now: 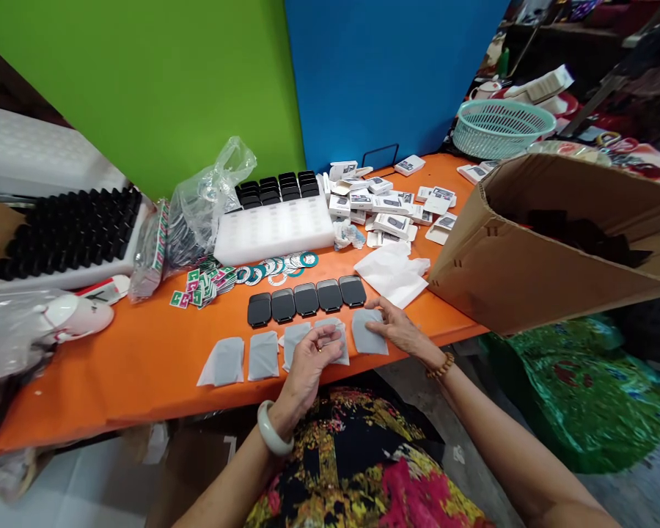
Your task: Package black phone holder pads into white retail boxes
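Several grey pouches lie in a row along the near edge of the orange table (pixel 143 359). My left hand (pixel 308 363) is curled, fingertips pinching the edge of one grey pouch (pixel 338 339). My right hand (pixel 399 326) lies with its fingers pressed on the rightmost grey pouch (pixel 366 334). Just beyond the pouches sits a row of several black flat cases (pixel 306 298).
A large open cardboard box (pixel 528 249) stands at the right. White foam trays (pixel 275 227), (pixel 66 235) hold black cases. Small white boxes (pixel 390 209), white tissue sheets (pixel 390 271), round and square stickers (pixel 236 279), a plastic bag (pixel 206 198) and a teal basket (pixel 500 125) surround the work spot.
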`<state>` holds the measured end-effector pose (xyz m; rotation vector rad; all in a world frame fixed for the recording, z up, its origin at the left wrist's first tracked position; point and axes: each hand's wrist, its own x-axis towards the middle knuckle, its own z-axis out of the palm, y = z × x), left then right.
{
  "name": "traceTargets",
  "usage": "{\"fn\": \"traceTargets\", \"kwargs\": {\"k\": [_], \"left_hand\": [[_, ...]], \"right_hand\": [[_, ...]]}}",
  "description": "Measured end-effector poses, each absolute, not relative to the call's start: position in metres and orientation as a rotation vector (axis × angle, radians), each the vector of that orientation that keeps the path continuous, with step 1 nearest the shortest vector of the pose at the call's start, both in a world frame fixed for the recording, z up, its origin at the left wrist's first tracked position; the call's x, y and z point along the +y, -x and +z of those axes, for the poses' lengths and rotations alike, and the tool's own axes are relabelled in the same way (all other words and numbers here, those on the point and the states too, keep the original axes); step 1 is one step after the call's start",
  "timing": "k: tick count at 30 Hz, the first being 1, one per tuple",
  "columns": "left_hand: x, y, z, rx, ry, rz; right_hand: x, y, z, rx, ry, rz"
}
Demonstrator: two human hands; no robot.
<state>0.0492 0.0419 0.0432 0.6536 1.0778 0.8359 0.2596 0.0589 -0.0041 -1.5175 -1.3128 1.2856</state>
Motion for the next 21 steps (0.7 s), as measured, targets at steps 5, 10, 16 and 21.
{"fn": "traceTargets", "kwargs": {"k": [5, 10, 16, 21], "left_hand": [[0.043, -0.039, 0.045, 1.126, -0.682, 0.831], [0.045, -0.039, 0.046, 1.163, -0.693, 0.818], [0.045, -0.037, 0.045, 1.156, -0.723, 0.804], [0.044, -0.034, 0.043, 1.158, -0.747, 0.811]], "right_hand": [[0.067, -0.252, -0.008, -1.628, 1.649, 1.033], [0.056, -0.244, 0.000, -1.855, 1.657, 0.653], [0.056, -0.262, 0.002, -1.636, 1.737, 0.397], [0.078, -0.298, -0.013, -1.506, 1.845, 0.119]]}}
